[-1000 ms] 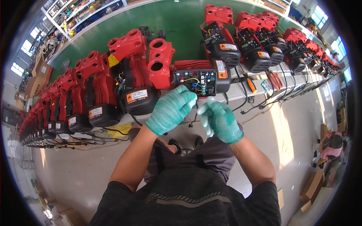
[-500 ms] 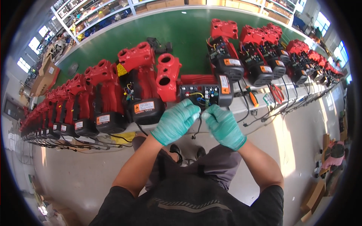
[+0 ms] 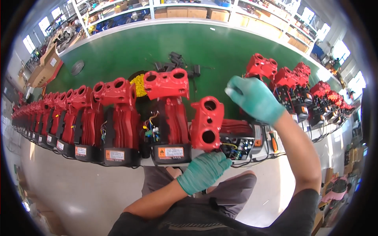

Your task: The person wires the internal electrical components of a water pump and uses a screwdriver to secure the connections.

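Fingers of the gloved left hand point(image 3: 204, 170) curl against the open unit point(image 3: 240, 143) at the bench edge; the right hand point(image 3: 254, 98) hovers above, fingers loosely bent. Orange labels point(image 3: 170, 152) front red housings point(image 3: 167, 114) along the green bench point(image 3: 118, 55); shelves point(image 3: 165, 8) stand behind.

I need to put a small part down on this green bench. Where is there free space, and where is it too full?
The green bench top is bare behind the red housings, up to its far white edge, apart from a dark disc at left and black cables mid-bench. The front edge is crowded: red machine units stand side by side, with the left hand at the open unit's wiring.
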Motion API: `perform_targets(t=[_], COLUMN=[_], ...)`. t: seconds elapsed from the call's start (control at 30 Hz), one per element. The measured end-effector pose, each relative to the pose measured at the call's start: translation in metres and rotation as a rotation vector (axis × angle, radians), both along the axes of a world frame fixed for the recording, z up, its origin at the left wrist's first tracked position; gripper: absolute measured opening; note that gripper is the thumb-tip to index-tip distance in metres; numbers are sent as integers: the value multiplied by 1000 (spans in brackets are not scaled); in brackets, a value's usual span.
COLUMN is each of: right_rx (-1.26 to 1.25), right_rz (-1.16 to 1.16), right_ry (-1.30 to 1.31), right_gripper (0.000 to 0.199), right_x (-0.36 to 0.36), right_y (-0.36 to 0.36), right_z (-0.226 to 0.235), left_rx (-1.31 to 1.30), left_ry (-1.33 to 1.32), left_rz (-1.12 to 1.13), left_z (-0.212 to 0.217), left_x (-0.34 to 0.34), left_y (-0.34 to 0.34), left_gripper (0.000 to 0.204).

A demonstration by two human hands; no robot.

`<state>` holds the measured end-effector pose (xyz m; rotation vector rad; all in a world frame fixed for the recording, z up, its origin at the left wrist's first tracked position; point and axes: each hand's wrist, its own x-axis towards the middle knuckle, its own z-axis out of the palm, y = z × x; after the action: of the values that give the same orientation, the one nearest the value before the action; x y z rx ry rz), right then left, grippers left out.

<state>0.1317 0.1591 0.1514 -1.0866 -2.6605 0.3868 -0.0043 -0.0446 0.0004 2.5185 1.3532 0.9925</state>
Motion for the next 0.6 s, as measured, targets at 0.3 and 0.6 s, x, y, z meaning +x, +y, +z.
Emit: perform_targets(t=[0.3,0.6], right_rx=[-107,87], right_rz=[57,110], right_ry=[-216,-501], right_gripper=[42,38], right_x=[-109,-193], right_y=[209,165], right_z=[-121,-116], left_rx=[-66,-25], left_ry=[-52,22], left_rz=[-124,-73], left_z=[-4,6], left_x=[0,-12], left_y=[11,7], left_gripper=[26,25])
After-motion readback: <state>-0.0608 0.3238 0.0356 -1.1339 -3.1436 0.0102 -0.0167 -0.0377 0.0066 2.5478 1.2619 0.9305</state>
